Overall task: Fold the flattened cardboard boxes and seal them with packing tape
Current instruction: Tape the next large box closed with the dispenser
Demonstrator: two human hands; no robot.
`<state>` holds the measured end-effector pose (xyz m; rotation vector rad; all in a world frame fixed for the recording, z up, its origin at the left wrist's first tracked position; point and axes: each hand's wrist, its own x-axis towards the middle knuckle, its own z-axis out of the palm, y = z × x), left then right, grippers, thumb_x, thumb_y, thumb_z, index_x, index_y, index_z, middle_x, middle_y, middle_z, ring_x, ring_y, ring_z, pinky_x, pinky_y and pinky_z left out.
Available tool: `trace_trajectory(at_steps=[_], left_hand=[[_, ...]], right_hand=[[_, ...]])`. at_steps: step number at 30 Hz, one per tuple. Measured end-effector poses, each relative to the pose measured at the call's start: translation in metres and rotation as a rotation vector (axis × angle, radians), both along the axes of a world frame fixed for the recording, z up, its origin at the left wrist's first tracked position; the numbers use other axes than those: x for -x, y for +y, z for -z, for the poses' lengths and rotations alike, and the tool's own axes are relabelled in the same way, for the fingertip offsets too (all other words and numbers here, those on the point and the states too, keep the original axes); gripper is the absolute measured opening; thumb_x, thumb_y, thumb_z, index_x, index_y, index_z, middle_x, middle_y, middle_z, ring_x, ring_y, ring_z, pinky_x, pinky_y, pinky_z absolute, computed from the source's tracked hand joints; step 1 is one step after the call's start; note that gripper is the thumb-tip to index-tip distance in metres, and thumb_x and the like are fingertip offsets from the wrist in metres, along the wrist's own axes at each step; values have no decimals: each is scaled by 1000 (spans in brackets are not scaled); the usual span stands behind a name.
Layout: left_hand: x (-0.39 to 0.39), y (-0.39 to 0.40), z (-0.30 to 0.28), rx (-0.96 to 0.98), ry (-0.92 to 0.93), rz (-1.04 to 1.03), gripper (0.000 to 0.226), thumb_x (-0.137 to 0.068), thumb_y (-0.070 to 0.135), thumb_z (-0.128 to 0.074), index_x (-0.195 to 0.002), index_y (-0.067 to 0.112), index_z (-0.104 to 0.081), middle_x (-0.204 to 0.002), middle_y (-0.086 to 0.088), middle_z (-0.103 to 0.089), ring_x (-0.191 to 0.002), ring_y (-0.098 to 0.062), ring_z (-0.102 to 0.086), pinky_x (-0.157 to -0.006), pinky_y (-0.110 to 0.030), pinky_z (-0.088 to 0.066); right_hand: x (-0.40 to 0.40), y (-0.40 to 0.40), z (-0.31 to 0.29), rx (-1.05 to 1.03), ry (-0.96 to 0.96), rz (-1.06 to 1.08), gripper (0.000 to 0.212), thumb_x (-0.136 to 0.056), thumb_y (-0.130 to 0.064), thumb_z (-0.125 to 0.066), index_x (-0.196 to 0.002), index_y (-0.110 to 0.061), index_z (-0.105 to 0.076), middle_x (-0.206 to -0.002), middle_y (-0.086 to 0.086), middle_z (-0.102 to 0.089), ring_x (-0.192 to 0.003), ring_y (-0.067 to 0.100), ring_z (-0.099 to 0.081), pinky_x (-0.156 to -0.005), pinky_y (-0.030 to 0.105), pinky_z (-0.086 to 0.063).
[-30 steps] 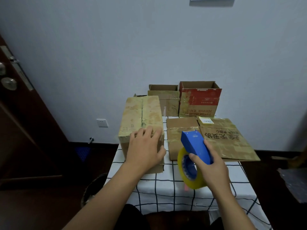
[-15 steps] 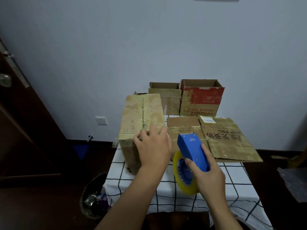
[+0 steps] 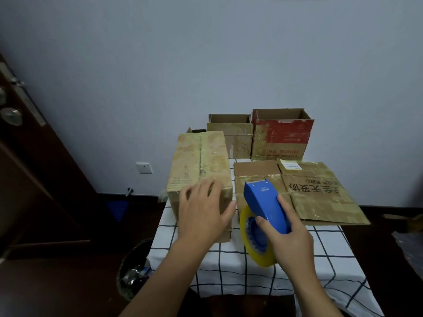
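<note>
A closed, taped brown box (image 3: 199,161) stands on the left of the checked tablecloth (image 3: 229,266). My left hand (image 3: 203,213) lies flat on its near top edge, fingers spread. My right hand (image 3: 288,239) grips a blue tape dispenser (image 3: 263,202) that carries a yellow tape roll (image 3: 247,243); it hovers just right of the box, above the table. Flattened cardboard boxes (image 3: 309,191) lie on the right half of the table.
Two open-topped boxes stand at the back against the wall, a plain brown one (image 3: 231,136) and a red-printed one (image 3: 281,133). A waste bin (image 3: 135,271) sits on the floor at the table's left. A dark door (image 3: 27,156) fills the left side.
My left hand slid left along the box's near edge and now lies flatter on top. The dispenser in my right hand stays beside the box, almost unmoved.
</note>
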<state>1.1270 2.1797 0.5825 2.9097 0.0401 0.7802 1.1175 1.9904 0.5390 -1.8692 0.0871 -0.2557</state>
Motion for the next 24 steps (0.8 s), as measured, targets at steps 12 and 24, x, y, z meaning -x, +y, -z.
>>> trace_trajectory(at_steps=[12, 24], left_hand=[[29, 44, -13, 205, 261, -100, 60, -89, 69, -42, -145, 50, -31, -162, -3, -9, -146, -24, 0, -118, -45, -8], [27, 45, 2, 277, 169, -93, 54, -89, 58, -51, -141, 53, -38, -162, 4, -17, -146, -31, -9, -116, -49, -13]], right_hand=[[1, 2, -47, 9, -121, -2, 70, -75, -41, -80, -137, -52, -48, -114, -37, -51, -104, 5, -58, -86, 43, -55], [-69, 71, -141, -42, -338, -232, 69, -79, -40, -79, -141, -42, -49, -132, -22, -53, -115, 2, -56, -95, 34, -54]])
